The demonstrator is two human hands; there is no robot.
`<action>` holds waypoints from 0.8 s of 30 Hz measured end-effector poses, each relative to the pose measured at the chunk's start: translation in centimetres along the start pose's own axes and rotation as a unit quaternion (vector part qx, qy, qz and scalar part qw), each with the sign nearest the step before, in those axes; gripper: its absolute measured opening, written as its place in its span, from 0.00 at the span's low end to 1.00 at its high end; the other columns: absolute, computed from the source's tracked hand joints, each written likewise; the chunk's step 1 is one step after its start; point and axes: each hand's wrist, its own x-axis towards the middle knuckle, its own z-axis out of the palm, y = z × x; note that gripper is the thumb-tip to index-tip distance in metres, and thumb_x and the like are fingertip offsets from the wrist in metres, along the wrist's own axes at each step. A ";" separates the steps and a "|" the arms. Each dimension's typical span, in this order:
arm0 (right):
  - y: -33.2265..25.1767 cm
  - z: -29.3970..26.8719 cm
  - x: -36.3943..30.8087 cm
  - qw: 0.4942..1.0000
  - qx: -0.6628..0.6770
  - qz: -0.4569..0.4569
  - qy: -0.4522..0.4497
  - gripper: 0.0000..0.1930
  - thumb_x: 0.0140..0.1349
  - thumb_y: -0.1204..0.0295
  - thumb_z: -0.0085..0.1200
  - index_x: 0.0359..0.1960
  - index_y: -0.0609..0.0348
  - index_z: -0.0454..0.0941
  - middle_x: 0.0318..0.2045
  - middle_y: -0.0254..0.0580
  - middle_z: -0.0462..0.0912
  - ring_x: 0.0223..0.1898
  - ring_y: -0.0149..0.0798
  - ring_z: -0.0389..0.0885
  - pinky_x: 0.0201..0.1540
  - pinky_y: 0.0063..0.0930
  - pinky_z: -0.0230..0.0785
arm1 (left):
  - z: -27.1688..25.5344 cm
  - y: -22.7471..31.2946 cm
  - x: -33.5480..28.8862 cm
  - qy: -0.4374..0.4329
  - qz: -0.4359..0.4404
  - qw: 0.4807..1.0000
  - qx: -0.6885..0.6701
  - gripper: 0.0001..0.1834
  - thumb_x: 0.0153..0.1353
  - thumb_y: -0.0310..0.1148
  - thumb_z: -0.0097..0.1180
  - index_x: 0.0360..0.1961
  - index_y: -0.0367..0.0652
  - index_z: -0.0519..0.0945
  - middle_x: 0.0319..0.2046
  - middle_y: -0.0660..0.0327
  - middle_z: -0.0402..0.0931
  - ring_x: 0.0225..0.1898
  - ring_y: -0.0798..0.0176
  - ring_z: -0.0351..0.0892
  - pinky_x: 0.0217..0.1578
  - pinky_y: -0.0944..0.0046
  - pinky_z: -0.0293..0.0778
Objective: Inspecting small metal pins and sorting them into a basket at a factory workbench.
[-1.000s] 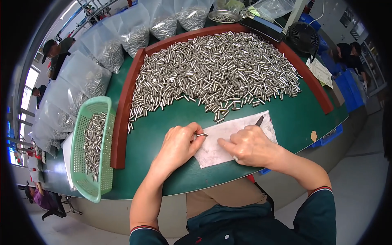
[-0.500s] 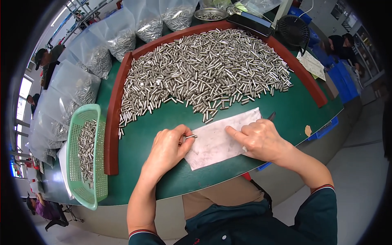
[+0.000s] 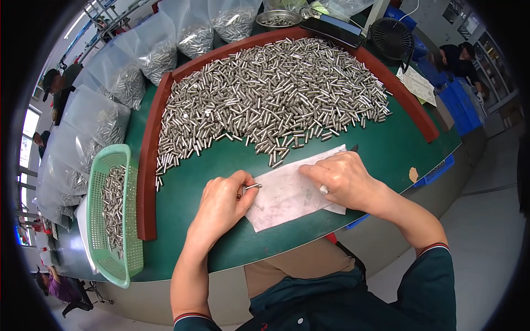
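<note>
Step looked like handling one pin (image 3: 255, 186) at edge of cloth (image 3: 287, 193) | left hand (image 3: 222, 201) pinched it | right hand (image 3: 346, 179) gripped dark tool (image 3: 354, 148) | next move likely called for steady pinch

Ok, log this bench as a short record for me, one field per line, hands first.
Left hand: pinches a short metal pin between thumb and forefinger, by the left edge of the cloth
Right hand: curled over the cloth's right part; a dark tip shows behind it, grip unclear
Cloth: pale, smudged, spread on the green table
Pin pile: loose, inside the red-brown rails
Basket: light green, left of the rails, holding more pins
Fan: black, beyond the rails, upper right
</note>
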 end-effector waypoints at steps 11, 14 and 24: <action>-0.1 -1.8 5.3 0.789 0.580 0.171 0.110 0.25 0.61 0.56 0.33 0.10 0.59 0.64 0.06 0.29 0.56 0.12 0.24 0.54 0.18 0.20 0.48 | 1.5 1.3 0.7 0.050 0.025 0.998 -0.005 0.05 0.47 0.29 0.54 0.24 0.38 0.74 0.10 0.56 0.70 0.13 0.54 0.71 0.18 0.58 0.66; -0.6 -0.2 7.2 0.627 0.751 0.186 0.091 0.24 0.60 0.56 0.30 0.10 0.57 0.61 0.06 0.26 0.52 0.11 0.24 0.48 0.16 0.20 0.43 | 2.1 1.0 0.7 0.062 0.045 0.997 0.002 0.06 0.47 0.29 0.56 0.25 0.39 0.75 0.10 0.57 0.69 0.12 0.56 0.70 0.16 0.60 0.64; -1.3 2.3 5.0 0.553 0.809 0.152 0.132 0.21 0.60 0.63 0.31 0.09 0.52 0.52 0.06 0.27 0.52 0.10 0.25 0.46 0.16 0.22 0.41 | 1.6 1.4 0.4 0.068 0.037 0.997 -0.001 0.10 0.44 0.30 0.60 0.28 0.38 0.76 0.07 0.61 0.63 0.09 0.62 0.65 0.12 0.64 0.60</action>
